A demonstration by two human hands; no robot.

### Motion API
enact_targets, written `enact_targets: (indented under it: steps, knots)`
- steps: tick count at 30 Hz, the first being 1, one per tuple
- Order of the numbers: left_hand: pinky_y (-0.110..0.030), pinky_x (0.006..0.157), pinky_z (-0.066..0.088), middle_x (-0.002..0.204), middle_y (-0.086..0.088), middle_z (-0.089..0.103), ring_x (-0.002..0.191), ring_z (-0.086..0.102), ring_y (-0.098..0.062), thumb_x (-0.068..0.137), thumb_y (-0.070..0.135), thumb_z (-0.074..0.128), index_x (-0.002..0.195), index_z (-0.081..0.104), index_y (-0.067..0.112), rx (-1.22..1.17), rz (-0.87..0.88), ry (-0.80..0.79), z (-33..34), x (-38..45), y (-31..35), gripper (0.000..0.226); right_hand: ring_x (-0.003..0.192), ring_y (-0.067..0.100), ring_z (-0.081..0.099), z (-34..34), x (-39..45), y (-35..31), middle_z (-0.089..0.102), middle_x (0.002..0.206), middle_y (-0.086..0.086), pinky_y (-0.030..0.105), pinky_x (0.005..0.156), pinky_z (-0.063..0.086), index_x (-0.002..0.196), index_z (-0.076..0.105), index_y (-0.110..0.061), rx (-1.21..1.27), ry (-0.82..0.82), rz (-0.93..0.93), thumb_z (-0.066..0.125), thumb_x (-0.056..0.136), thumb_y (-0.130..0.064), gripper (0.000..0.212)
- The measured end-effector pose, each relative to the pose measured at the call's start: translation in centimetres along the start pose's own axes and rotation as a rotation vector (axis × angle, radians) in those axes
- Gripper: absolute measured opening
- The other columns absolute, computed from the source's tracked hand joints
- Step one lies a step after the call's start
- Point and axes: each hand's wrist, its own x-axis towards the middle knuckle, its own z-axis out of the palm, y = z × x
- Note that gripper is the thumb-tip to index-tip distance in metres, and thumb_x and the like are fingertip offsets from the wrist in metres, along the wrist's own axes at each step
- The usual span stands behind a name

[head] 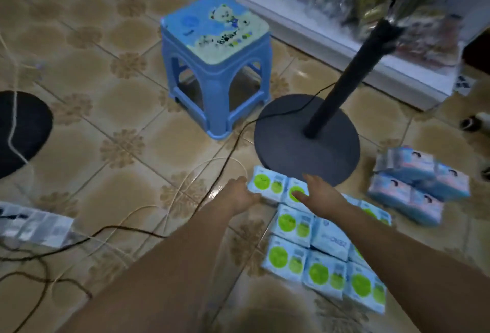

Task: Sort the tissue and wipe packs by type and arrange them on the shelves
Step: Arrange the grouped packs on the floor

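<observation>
Wipe packs [267, 184] on tiled floor [111, 99], stool [214, 49] nearby

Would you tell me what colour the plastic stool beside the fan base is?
The stool is blue, with a cartoon print on its seat; head view.

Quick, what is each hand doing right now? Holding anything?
Left hand: fingers curl around the left edge of the green-dot pack.
Right hand: open, straight fingers resting on the neighbouring pack, holding nothing.
</observation>
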Motion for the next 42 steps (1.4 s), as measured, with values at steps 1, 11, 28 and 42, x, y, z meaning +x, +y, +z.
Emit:
enact_targets:
  steps: [1,11,28,42]
  knots:
    - [-0.031,0.102,0.039,0.147,-0.023,0.044,0.135,0.046,-0.034,0.092,0.045,0.067,0.149,0.036,0.005,0.054,0.018,-0.015,1.1,3.0,-0.8,0.076,0.136,0.032,0.043,1.9,2.6,1.1,0.043,0.148,0.019,0.036,0.108,0.035,0.146,0.039,-0.005,0.006,0.012,-0.002,0.058,0.098,-0.040,0.062]
    - [-0.044,0.103,0.052,0.132,-0.018,0.062,0.120,0.062,-0.032,0.068,0.069,0.072,0.131,0.057,0.002,-0.218,-0.016,0.019,4.7,18.5,-3.7,0.094,0.122,0.029,0.052,9.0,14.6,6.2,0.057,0.134,0.008,0.038,0.099,0.042,0.134,0.051,-0.018,-0.097,0.092,-0.080,0.058,0.087,-0.066,0.067]
    - [-0.022,0.045,0.045,0.095,-0.012,0.073,0.057,0.063,-0.013,0.079,0.035,0.084,0.102,0.071,0.008,-0.622,-0.147,-0.149,9.0,18.6,-4.6,0.038,0.135,0.027,0.040,10.0,15.2,4.8,0.049,0.138,0.006,0.048,0.122,0.011,0.142,0.048,-0.027,-0.300,0.027,-0.067,0.061,0.082,-0.067,0.074]
    - [-0.027,0.071,0.061,0.108,-0.010,0.075,0.083,0.073,-0.017,0.094,0.022,0.066,0.121,0.066,0.011,-0.946,-0.022,-0.058,6.5,16.5,-4.6,0.029,0.138,0.025,0.043,9.0,15.7,1.7,0.041,0.154,0.009,0.034,0.112,0.036,0.156,0.023,-0.010,0.513,0.049,-0.043,0.071,0.088,-0.046,0.091]
